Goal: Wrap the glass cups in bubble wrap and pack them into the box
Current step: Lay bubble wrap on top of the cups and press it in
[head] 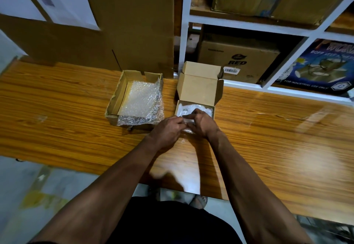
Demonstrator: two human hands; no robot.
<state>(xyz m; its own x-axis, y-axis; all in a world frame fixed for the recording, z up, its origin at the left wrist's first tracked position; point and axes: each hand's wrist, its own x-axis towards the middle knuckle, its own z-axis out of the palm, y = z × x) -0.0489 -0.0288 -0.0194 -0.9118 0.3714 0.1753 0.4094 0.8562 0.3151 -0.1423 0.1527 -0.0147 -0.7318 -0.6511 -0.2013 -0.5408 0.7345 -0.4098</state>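
Note:
Both hands meet at the front edge of a small open cardboard box whose lid stands up. My left hand and my right hand pinch a small clear bundle of bubble wrap between them; whether a glass cup is inside it I cannot tell. White wrapped material lies inside the small box behind my fingers. To the left stands a larger open carton lined with bubble wrap that spills over its front right corner.
Everything rests on a wooden table. Tall cardboard sheets lean at the back left. A white shelf unit at the back right holds several cartons. The table's near edge runs just in front of my legs.

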